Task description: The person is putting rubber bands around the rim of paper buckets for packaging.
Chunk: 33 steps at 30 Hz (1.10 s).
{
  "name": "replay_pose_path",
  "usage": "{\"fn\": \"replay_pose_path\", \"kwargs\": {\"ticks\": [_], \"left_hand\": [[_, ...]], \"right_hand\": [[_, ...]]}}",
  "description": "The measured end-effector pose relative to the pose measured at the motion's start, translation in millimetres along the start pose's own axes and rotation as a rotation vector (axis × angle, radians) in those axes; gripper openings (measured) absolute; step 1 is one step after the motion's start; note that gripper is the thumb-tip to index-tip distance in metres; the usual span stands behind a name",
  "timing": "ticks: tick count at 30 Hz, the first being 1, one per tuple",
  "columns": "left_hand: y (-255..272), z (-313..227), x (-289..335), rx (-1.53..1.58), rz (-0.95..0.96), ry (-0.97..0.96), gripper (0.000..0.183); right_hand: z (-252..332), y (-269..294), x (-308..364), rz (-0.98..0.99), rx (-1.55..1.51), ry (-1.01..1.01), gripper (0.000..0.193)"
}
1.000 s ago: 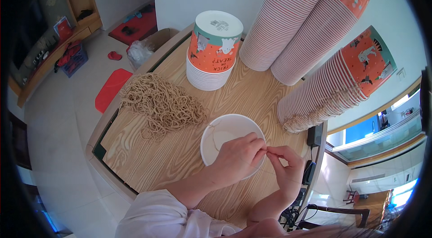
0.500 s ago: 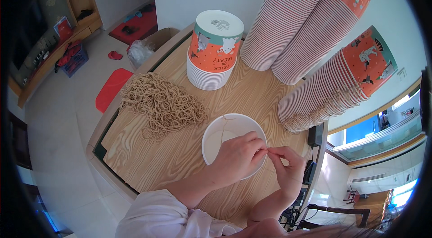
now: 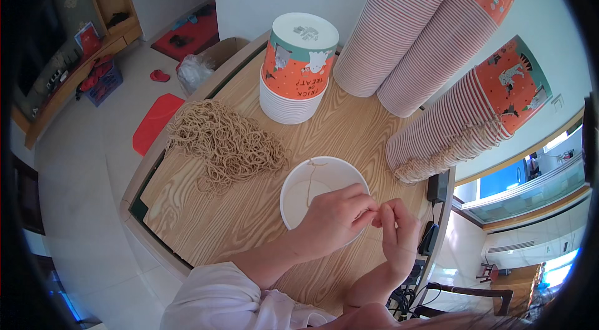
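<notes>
My left grip (image 3: pixel 337 214) is pinched closed, thumb to fingertips, over the right side of a white paper bucket (image 3: pixel 293 196). My right grip (image 3: pixel 399 233) meets it there, its fingers bent in and pinched as well. The two sets of fingertips come together, but what lies between them is too small and too hidden for me to tell. The bucket sits mouth up below my left grip, on the wood-grained counter (image 3: pixel 187 230). Inside it, a strand of tan string (image 3: pixel 310 186) runs down the far wall and drops out of sight behind that grip.

Just to the right of my right grip, a black adapter (image 3: pixel 437 186) is at the counter's edge. Beyond it, on the same side, stands a stack of orange-topped buckets (image 3: pixel 490 99), with a bundle of tan loops (image 3: pixel 452 152) along its near side. Off to the left of my left grip, and a bit beyond, lies a tangled pile of string (image 3: pixel 224 149). Straight past the bucket is a shorter upside-down stack (image 3: pixel 298 74) with a teal and white base. Farther ahead of both grips rise two tall stacks (image 3: pixel 399 24), side by side. Farther still, to the left, a cardboard box (image 3: pixel 228 52) stands past the counter.
</notes>
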<state>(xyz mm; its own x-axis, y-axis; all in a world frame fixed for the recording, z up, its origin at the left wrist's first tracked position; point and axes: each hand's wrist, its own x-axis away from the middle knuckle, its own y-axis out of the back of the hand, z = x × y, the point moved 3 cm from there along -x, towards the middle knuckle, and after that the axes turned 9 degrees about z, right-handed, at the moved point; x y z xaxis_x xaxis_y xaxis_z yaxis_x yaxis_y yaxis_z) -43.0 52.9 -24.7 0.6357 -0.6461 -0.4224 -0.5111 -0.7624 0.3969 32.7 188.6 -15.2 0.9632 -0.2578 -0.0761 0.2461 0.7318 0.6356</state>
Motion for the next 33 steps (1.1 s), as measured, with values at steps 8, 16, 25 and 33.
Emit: {"fn": "replay_pose_path", "kwargs": {"ticks": [8,16,25,33], "left_hand": [[5.0,10.3,-1.5,-0.047,-0.049,0.068,0.01],[0.0,15.0,0.2,-0.193,0.052,0.088,0.011],[-0.3,10.1,-1.6,-0.151,0.021,0.058,0.009],[-2.7,13.2,2.9,-0.182,0.221,0.033,0.007]], "right_hand": [[-19.7,3.3,-7.3,0.244,0.179,-0.152,0.039],[-16.5,-9.8,-12.9,0.069,0.081,-0.075,0.043],[-1.7,-5.8,-7.1,-0.035,-0.073,0.014,0.025],[-2.7,0.6,-7.7,-0.161,-0.089,0.004,0.022]]}}
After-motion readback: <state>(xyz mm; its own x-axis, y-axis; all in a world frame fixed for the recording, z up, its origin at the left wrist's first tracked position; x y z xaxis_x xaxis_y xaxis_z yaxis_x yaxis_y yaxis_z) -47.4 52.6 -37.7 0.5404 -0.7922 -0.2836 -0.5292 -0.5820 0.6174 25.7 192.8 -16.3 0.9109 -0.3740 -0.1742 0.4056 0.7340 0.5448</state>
